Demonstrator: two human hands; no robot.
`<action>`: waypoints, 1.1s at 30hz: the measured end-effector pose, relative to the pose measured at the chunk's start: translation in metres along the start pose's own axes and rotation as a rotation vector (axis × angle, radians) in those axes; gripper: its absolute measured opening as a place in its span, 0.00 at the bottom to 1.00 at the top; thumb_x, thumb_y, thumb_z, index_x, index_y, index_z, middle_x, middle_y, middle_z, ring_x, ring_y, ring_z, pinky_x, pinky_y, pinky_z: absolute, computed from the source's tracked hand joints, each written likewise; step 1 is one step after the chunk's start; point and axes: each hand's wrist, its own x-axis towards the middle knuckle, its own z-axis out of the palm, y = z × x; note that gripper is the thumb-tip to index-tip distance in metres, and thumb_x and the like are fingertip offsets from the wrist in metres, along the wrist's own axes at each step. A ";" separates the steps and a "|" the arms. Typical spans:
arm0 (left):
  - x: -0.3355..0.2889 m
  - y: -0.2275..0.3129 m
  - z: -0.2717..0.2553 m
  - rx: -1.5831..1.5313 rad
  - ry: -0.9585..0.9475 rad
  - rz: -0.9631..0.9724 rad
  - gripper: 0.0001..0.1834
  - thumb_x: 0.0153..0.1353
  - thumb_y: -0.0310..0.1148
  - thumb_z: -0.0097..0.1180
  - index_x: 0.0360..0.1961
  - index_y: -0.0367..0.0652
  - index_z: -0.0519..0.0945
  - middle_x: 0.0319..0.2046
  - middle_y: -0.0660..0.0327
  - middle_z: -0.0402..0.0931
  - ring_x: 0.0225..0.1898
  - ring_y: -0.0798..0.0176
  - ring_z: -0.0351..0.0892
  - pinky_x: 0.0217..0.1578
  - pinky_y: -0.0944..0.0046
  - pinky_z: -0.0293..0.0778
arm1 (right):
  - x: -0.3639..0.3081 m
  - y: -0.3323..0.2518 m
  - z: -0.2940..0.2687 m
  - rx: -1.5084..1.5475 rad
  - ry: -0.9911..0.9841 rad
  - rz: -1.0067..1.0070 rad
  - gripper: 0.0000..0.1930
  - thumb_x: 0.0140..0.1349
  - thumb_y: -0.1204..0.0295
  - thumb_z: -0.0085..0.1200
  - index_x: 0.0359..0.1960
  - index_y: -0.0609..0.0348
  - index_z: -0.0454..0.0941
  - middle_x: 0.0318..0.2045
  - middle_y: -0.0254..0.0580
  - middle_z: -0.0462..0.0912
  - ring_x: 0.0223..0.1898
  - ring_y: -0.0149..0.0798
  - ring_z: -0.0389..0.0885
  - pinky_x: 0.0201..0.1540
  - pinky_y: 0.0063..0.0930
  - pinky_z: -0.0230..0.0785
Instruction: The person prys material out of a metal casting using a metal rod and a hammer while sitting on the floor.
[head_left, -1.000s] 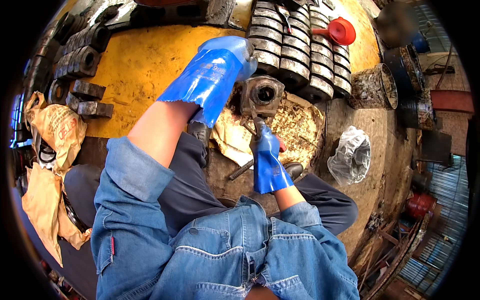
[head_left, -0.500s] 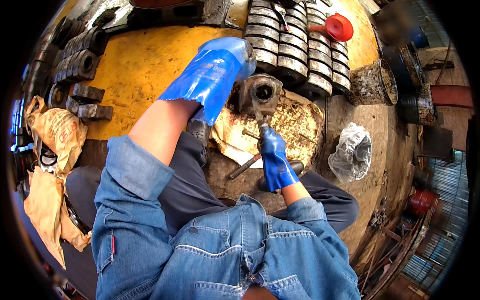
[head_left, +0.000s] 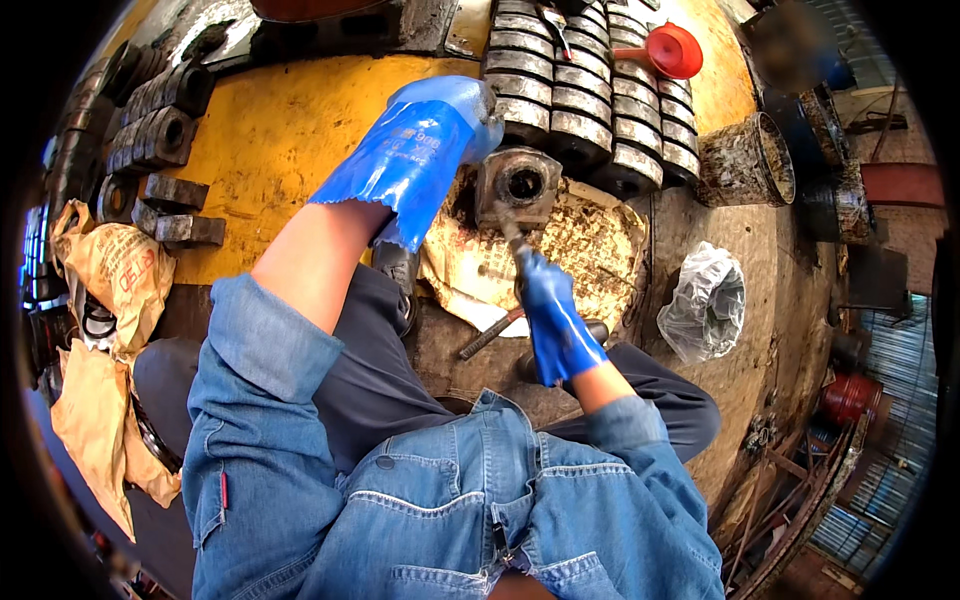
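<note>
My right hand (head_left: 548,290), in a blue rubber glove, is closed round a slim hand tool (head_left: 513,236). The tool's narrow, blurred end lies against the front face of a dirty metal block (head_left: 517,188) with a round hole. The block is on a grimy, pale sheet (head_left: 590,240) in front of me. My left hand (head_left: 455,110), gloved in blue too, is at the block's upper left. Its fingers are turned away, so their grip is hidden. Below the right hand lies a dark rod-like handle (head_left: 490,335), its far end covered.
Beyond the block stand long rows of similar metal blocks (head_left: 555,90); a red plastic ladle (head_left: 672,52) rests on them. To the right are a crusted bucket (head_left: 745,160) and a clear plastic bag (head_left: 703,305). Torn brown paper (head_left: 110,400) and more blocks (head_left: 155,140) are leftward.
My right hand has shifted slightly with its tool against the block. A bolt-like piece beside that hand no longer shows. The left hand has moved slightly left.
</note>
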 end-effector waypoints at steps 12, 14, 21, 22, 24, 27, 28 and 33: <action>-0.002 -0.006 0.001 -0.001 0.006 0.001 0.20 0.60 0.47 0.54 0.48 0.48 0.83 0.46 0.52 0.82 0.48 0.47 0.81 0.50 0.51 0.77 | 0.004 0.003 -0.033 -0.166 -0.150 0.016 0.27 0.66 0.70 0.42 0.68 0.51 0.58 0.48 0.52 0.79 0.44 0.53 0.81 0.36 0.59 0.71; -0.003 -0.006 0.000 0.001 0.011 0.027 0.20 0.60 0.47 0.54 0.48 0.48 0.83 0.46 0.52 0.82 0.48 0.47 0.82 0.50 0.51 0.77 | 0.006 0.009 -0.027 -0.139 -0.217 -0.019 0.24 0.69 0.66 0.38 0.67 0.51 0.60 0.48 0.54 0.80 0.44 0.55 0.82 0.37 0.60 0.71; -0.005 -0.006 0.001 -0.003 0.023 -0.017 0.21 0.60 0.49 0.55 0.49 0.50 0.83 0.46 0.54 0.82 0.48 0.48 0.81 0.50 0.52 0.77 | 0.008 0.006 -0.060 -0.026 -0.273 0.102 0.21 0.74 0.58 0.31 0.60 0.55 0.66 0.44 0.57 0.82 0.44 0.56 0.82 0.44 0.55 0.72; -0.004 -0.003 0.001 0.001 0.022 -0.012 0.21 0.60 0.50 0.55 0.49 0.50 0.83 0.46 0.54 0.82 0.48 0.48 0.81 0.51 0.52 0.77 | -0.004 0.022 -0.042 -0.177 -0.089 -0.039 0.21 0.66 0.64 0.48 0.59 0.54 0.67 0.45 0.55 0.81 0.43 0.53 0.82 0.42 0.50 0.75; -0.003 -0.001 0.002 0.014 0.008 -0.005 0.21 0.60 0.51 0.55 0.48 0.50 0.83 0.46 0.55 0.82 0.48 0.48 0.81 0.51 0.52 0.77 | -0.008 0.042 -0.014 -0.147 -0.018 0.015 0.17 0.70 0.66 0.39 0.59 0.53 0.66 0.36 0.54 0.82 0.39 0.55 0.83 0.38 0.50 0.75; -0.007 0.004 -0.001 0.012 0.012 -0.012 0.20 0.60 0.50 0.55 0.47 0.51 0.84 0.45 0.56 0.83 0.47 0.48 0.82 0.51 0.53 0.77 | -0.006 0.055 0.046 0.906 0.410 0.477 0.14 0.61 0.75 0.54 0.48 0.58 0.79 0.30 0.51 0.85 0.27 0.47 0.85 0.26 0.41 0.74; -0.008 0.003 -0.001 0.012 -0.002 -0.021 0.20 0.60 0.50 0.55 0.47 0.51 0.84 0.45 0.56 0.83 0.47 0.48 0.82 0.51 0.54 0.77 | 0.006 0.039 0.039 1.474 0.298 0.872 0.12 0.59 0.76 0.54 0.45 0.61 0.81 0.28 0.49 0.86 0.24 0.43 0.84 0.24 0.36 0.73; -0.008 0.001 -0.002 0.023 -0.077 0.024 0.19 0.60 0.47 0.51 0.45 0.49 0.83 0.43 0.51 0.82 0.44 0.46 0.82 0.46 0.53 0.77 | 0.001 0.018 0.028 1.549 0.356 1.185 0.06 0.55 0.67 0.60 0.26 0.55 0.80 0.15 0.33 0.76 0.14 0.32 0.70 0.19 0.32 0.60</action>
